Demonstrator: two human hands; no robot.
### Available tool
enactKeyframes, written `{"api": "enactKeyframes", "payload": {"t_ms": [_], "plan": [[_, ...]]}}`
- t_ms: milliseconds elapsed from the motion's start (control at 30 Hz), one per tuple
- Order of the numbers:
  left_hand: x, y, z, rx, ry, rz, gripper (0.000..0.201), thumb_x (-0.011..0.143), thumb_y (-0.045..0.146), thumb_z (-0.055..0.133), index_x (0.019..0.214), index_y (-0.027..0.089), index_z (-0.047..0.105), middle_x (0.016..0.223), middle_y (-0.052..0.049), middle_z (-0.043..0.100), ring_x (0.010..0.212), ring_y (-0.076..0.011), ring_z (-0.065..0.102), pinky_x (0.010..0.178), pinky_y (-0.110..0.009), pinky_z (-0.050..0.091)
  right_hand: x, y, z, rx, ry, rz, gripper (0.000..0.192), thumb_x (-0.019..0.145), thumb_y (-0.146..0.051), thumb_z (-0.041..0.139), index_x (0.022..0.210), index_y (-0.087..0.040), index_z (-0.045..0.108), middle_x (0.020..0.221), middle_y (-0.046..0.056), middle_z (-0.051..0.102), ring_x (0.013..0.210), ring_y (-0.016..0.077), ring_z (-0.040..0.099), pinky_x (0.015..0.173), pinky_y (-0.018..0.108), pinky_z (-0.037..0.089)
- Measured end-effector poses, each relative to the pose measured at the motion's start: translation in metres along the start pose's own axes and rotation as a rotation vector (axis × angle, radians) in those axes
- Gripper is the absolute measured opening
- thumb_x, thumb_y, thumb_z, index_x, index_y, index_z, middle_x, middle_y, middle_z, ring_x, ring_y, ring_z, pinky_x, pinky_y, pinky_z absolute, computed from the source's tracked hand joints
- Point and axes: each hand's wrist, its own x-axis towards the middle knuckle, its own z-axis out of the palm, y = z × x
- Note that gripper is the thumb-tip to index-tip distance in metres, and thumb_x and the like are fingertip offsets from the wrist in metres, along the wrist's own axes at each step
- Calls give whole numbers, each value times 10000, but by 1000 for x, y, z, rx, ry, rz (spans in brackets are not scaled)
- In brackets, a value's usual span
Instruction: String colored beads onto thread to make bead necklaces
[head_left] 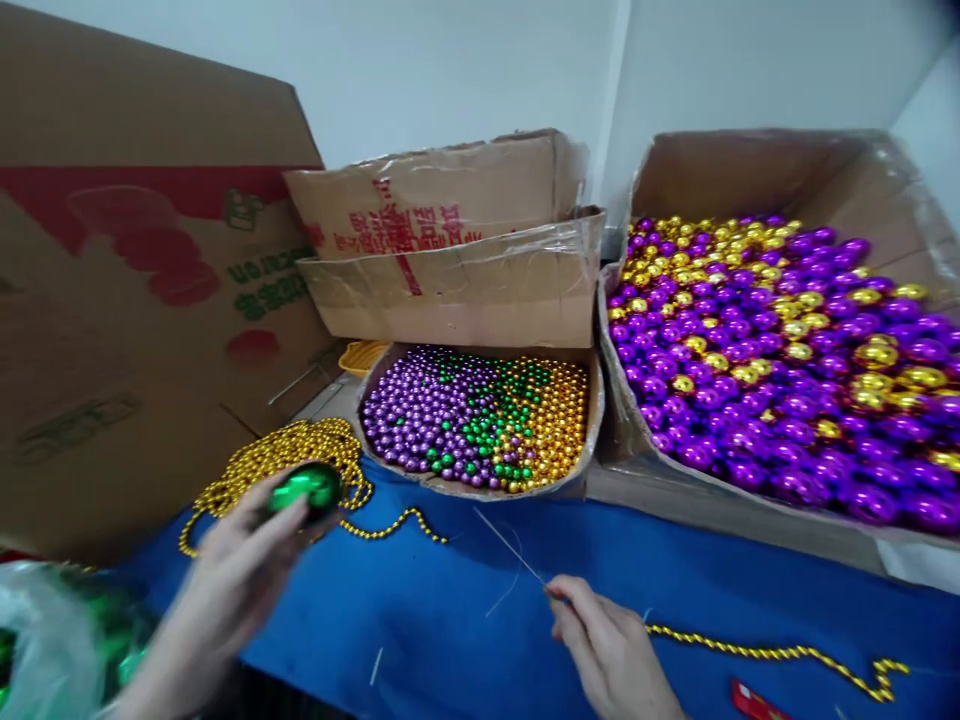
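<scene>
Two hands stringing beads over a blue table, a green ball in the left, a needle in the right

The left hand grips a green ball above the gold bead strand; the right hand pinches a thin needle. The glossy ball could slip and roll away, or the needle could prick a finger

Plain white walls w/ a corner, blue-covered table, even indoor light.
</scene>
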Motion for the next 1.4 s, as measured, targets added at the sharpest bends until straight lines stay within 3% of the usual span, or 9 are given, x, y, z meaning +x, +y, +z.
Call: {"api": "enactKeyframes", "payload": {"t_ms": [100, 167, 267, 533, 1000, 1200, 1333, 1400], "plan": [[10, -35, 35, -227, -243, -253, 330, 713, 316, 724, 981, 142, 644, 998, -84, 673, 922, -261, 629, 797, -362, 543, -2, -3, -8, -41, 62, -18, 198, 965, -242, 362, 966, -233, 560, 825, 46, 610, 658, 144, 620, 613, 228, 480], [8, -56, 60, -377, -342, -387, 307, 755, 303, 683, 1030, 177, 627, 1013, -77, 666, 913, -264, 640, 796, -374, 537, -5, -3, -15, -88, 113, 1, 193, 957, -225, 385, 976, -222, 577, 887, 71, 566, 659, 140, 602, 615, 236, 483], [-1, -72, 85, -428, -417, -449, 276, 809, 248, 625, 1081, 210, 601, 1049, -68, 636, 905, -246, 635, 790, -372, 531, -10, -1, -23, -109, 139, -17, 192, 942, -189, 425, 1060, -211, 574, 832, 60, 529, 638, 136, 574, 594, 235, 481], [-10, -66, 89, -158, -471, -307, 430, 840, 196, 590, 1254, 255, 492, 1194, -79, 505, 992, -206, 514, 820, -346, 516, -13, 0, -24, -93, 149, -46, 217, 934, -159, 441, 1091, -206, 583, 817, 58, 532, 635, 133, 569, 599, 239, 483], [-12, -65, 95, 16, -452, -173, 482, 765, 258, 696, 1183, 236, 457, 1112, -77, 538, 958, -204, 524, 762, -313, 512, -19, 0, -29, -194, 133, -70, 250, 926, -123, 412, 1100, -191, 580, 852, 76, 547, 658, 136, 595, 610, 234, 498], [-9, -64, 95, 106, -354, -63, 490, 707, 224, 740, 1145, 206, 522, 1092, -82, 591, 969, -223, 564, 818, -310, 486, -15, 10, -34, -204, 83, -75, 265, 928, -140, 413, 1125, -201, 580, 871, 78, 566, 674, 144, 614, 628, 242, 506], [-27, -50, 113, 155, -222, 78, 568, 572, 137, 809, 1089, 230, 593, 1087, -52, 610, 1008, -246, 566, 881, -295, 459, -7, 7, -42, -117, 170, 36, 209, 949, -197, 426, 996, -201, 630, 818, 52, 592, 707, 140, 616, 651, 242, 511], [-47, -46, 134, 132, -320, 79, 607, 528, 97, 817, 1078, 252, 611, 1114, -41, 607, 1056, -266, 547, 900, -288, 452, -16, -1, -49, -132, 266, 140, 185, 952, -239, 452, 973, -195, 631, 851, 47, 617, 749, 140, 620, 675, 255, 518]]}}
